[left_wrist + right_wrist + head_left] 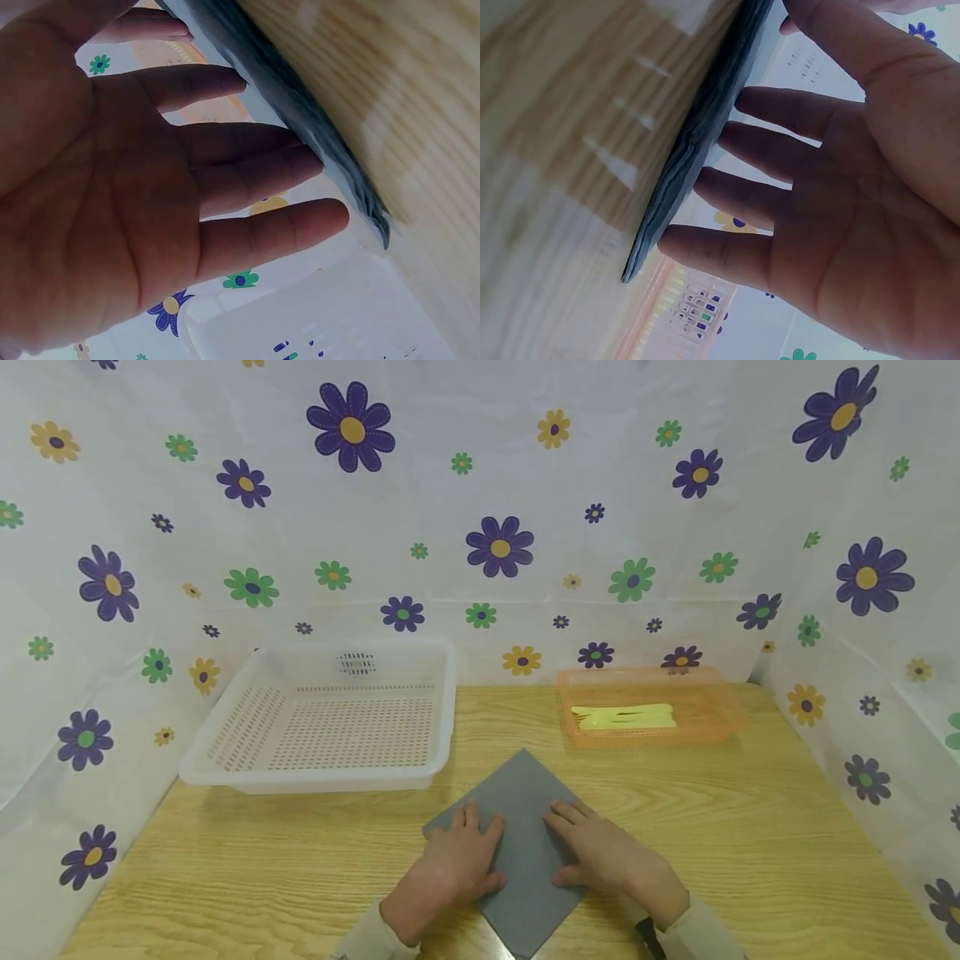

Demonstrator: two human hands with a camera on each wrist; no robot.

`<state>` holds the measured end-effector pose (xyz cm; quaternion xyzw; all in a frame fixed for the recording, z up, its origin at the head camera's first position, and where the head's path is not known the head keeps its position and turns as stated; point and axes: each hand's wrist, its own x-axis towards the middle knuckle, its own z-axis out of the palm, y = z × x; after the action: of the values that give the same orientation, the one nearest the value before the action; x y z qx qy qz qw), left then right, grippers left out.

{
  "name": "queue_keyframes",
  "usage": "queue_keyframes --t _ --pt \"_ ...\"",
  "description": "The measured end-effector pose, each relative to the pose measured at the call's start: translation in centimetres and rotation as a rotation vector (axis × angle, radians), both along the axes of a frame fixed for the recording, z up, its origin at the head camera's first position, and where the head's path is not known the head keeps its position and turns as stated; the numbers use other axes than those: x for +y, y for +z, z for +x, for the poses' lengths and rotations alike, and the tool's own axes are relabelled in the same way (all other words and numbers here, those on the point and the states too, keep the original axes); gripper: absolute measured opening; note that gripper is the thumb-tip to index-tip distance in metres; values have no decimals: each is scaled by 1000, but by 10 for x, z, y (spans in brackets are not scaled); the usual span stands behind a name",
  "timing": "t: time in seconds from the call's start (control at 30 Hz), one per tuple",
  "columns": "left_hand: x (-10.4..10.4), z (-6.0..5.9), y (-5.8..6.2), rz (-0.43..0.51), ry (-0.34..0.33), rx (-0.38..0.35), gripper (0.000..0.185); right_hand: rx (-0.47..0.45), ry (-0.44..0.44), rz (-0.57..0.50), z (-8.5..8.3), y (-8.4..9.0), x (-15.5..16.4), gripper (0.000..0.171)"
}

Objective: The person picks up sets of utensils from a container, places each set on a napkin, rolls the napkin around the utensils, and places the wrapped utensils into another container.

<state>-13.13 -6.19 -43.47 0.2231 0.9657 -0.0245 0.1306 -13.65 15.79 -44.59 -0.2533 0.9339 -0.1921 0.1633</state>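
Observation:
A flat grey square (525,852), layered at its edges like folded napkins, lies on the table with one corner toward me. On its left part rests my left hand (461,856), fingers spread and thumb toward the middle. My right hand (600,852) lies on its right side with the fingers extended. In the left wrist view, fingertips of the left hand (150,180) touch the layered edge of the grey square (300,112). The right wrist view shows the right hand (832,202) with fingertips along the grey square's edge (694,142).
A white plastic basket (442,727) stands at the back left of the wooden table (750,827). At the back right, an orange basket (637,739) holds yellow plastic cutlery (626,718). A flower-printed sheet (420,493) encloses the back and sides.

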Motion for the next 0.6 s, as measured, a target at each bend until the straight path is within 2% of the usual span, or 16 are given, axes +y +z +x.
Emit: queue_keyframes --t 0.37,0.6 --pt "2 2 0 -16 1 39 77 32 4 4 -1 -1 2 76" --pt "3 3 -1 -13 7 49 76 0 20 -15 -2 -2 4 77"
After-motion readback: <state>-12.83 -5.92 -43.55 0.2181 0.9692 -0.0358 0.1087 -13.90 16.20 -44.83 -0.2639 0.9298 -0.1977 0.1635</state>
